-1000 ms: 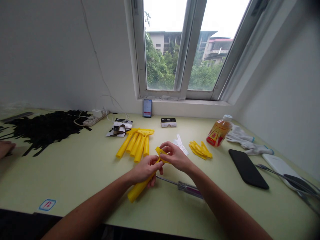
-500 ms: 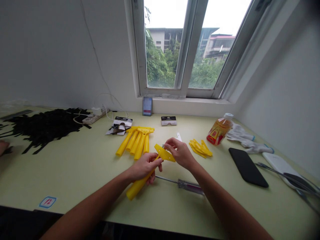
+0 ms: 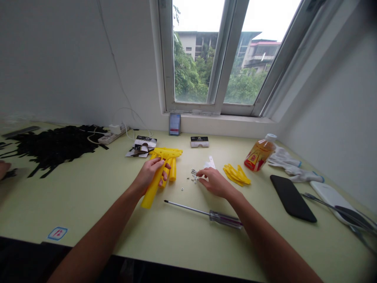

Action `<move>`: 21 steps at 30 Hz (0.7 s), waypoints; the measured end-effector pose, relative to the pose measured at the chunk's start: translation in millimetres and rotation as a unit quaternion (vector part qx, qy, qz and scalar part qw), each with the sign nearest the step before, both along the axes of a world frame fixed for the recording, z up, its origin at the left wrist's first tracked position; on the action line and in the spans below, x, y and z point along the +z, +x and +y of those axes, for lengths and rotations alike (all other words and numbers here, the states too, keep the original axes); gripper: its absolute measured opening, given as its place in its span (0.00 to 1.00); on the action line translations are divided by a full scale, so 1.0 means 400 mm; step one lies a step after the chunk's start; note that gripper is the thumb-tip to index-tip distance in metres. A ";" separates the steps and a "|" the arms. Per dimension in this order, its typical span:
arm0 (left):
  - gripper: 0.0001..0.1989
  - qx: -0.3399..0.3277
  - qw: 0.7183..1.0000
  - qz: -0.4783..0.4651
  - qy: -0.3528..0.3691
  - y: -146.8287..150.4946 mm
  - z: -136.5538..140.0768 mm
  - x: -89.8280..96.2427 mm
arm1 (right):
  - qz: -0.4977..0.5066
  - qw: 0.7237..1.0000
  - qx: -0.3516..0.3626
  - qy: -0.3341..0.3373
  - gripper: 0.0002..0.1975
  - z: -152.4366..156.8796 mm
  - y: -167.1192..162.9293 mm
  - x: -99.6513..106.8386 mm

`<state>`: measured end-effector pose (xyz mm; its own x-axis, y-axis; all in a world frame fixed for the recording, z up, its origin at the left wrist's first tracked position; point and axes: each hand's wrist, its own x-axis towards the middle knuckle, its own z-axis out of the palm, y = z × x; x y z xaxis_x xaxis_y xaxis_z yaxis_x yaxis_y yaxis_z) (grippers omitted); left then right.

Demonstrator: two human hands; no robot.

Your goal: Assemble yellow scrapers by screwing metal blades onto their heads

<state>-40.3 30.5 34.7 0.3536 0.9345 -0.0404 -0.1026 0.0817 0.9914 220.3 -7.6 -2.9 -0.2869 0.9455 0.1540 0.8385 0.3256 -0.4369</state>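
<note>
My left hand is wrapped round the shaft of a yellow plastic scraper handle, its wide flat head pointing away from me. Behind it lie several more yellow scraper handles, partly covered by the held one. My right hand rests low over the table, thumb and forefinger apart at the edge of a small pile of screws and nuts. A single nut sits nearer me. Below both hands lies a screwdriver with a clear handle, its tip towards the left.
Yellow flat plastic pieces lie right of my right hand, near a drink bottle, white gloves and a black phone. Black strips and a power strip occupy the left. Another person's hand shows there.
My left hand has carried the scraper handle left and away from me, over the other handles. My right hand is now apart from it, beside the uncovered screws and nuts.
</note>
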 end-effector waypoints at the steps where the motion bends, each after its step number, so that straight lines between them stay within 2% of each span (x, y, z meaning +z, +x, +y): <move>1: 0.10 0.001 1.000 0.001 0.001 -0.001 0.002 -0.002 | -0.007 1.000 0.005 0.000 0.11 -0.004 -0.002 0.006; 3: 0.10 0.008 1.000 0.004 0.010 -0.004 0.008 -0.007 | -0.022 0.999 0.023 0.000 0.12 -0.020 -0.013 0.019; 6: 0.09 0.026 0.999 0.010 0.031 -0.011 0.022 -0.016 | -0.043 0.994 0.098 -0.014 0.15 -0.057 -0.045 0.038; 9: 0.08 0.052 0.997 0.016 0.047 -0.020 0.038 -0.018 | -0.050 0.983 0.170 -0.057 0.23 -0.096 -0.084 0.046; 11: 0.08 0.072 0.996 0.018 0.050 -0.028 0.047 -0.017 | -0.051 0.976 0.189 -0.090 0.28 -0.114 -0.103 0.044; 17: 0.07 0.122 0.991 0.002 0.047 -0.042 0.063 -0.014 | -0.055 0.977 0.161 -0.125 0.36 -0.117 -0.101 0.027; 21: 0.08 0.117 0.992 0.004 0.045 -0.035 0.065 -0.020 | -0.075 0.982 0.116 -0.126 0.39 -0.101 -0.083 0.018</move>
<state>-54.4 56.6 26.6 0.1268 0.9909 0.0447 -0.1013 -0.0318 0.9943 187.2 -48.0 4.2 -0.5016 0.8542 -0.1366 0.8151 0.4138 -0.4053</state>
